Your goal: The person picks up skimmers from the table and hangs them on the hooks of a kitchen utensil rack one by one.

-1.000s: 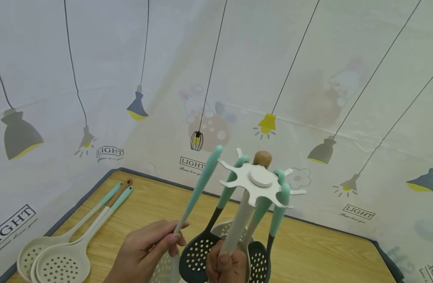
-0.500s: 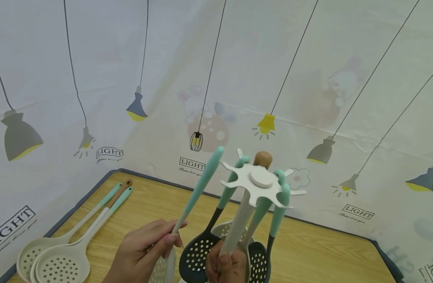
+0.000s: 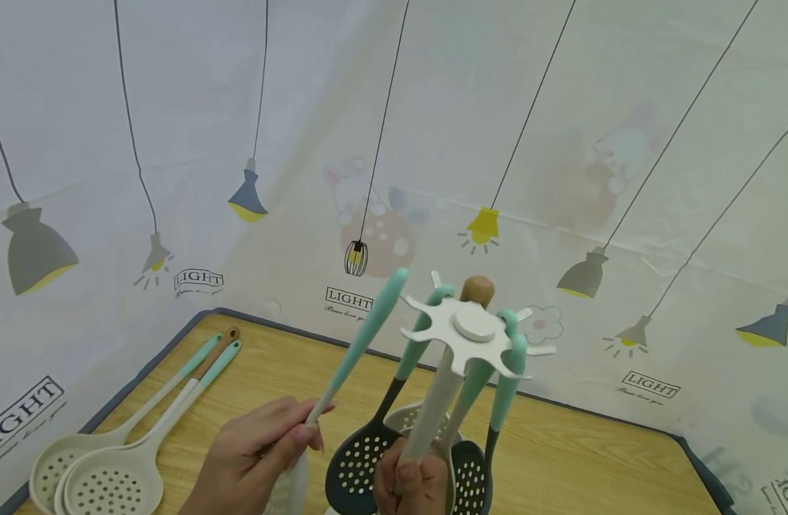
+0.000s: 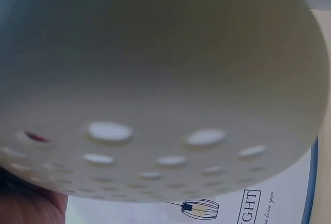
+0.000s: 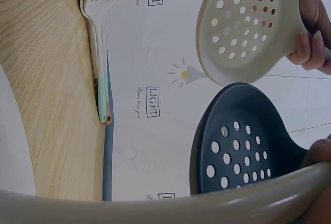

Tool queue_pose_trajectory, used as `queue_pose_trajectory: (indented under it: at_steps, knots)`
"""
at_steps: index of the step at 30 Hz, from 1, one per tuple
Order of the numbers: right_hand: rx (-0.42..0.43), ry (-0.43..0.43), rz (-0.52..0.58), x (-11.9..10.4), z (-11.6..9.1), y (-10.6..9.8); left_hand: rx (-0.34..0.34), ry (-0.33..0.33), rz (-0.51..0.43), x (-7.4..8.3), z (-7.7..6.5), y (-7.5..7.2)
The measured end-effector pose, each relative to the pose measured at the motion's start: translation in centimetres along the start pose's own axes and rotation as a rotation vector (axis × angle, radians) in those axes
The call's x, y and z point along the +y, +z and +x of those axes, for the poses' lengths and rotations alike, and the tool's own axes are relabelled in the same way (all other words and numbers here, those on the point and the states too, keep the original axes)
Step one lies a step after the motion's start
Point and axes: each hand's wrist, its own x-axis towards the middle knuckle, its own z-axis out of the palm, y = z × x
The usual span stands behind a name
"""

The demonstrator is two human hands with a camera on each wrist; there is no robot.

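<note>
My left hand (image 3: 248, 450) pinches the pale shaft of a cream skimmer with a mint handle (image 3: 368, 329). Its perforated bowl (image 4: 170, 69) fills most of the left wrist view. The right hand (image 3: 411, 483) grips the pole (image 3: 429, 415) of a white utensil stand topped by a hooked disc (image 3: 474, 325). Around that pole hang a black skimmer (image 3: 355, 465), another black perforated utensil (image 3: 471, 483) and cream ones partly hidden behind. The held skimmer's handle end stands just left of the disc, beside a hook. A brown rounded end (image 3: 477, 290) shows behind the disc.
Several cream skimmers (image 3: 113, 490) lie stacked at the left of the wooden-topped table (image 3: 593, 465), with mint and brown handles pointing back. A dark blue edge (image 3: 290, 327) borders the table. White cloth (image 3: 432, 107) printed with lamps rises behind it.
My left hand has drifted slightly left with the skimmer, whose lower shaft has swung away from the stand. The right hand keeps its grip on the pole.
</note>
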Motion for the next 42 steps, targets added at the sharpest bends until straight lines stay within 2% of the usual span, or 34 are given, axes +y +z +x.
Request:
queue_pose_trajectory:
  at_steps: [5, 12, 21, 28, 42]
  knots:
    - [0.007, -0.004, -0.013, 0.0, 0.0, 0.1, -0.012, 0.002, 0.028, -0.1, 0.0, -0.3]
    - [0.029, 0.013, -0.008, 0.0, 0.0, 0.2, -0.025, 0.039, 0.030, -0.4, 0.0, -0.7]
    - [0.034, 0.005, -0.014, 0.1, 0.0, 0.3, -0.026, 0.147, -0.027, -1.5, -0.2, -0.5]
    - [0.053, 0.020, -0.028, 0.0, -0.1, 0.4, -0.027, 0.156, -0.043, -1.4, -0.1, -0.4]
    - [0.021, -0.014, -0.016, 0.1, 0.0, 0.3, -0.047, 0.159, -0.065, -1.4, -0.1, 0.0]
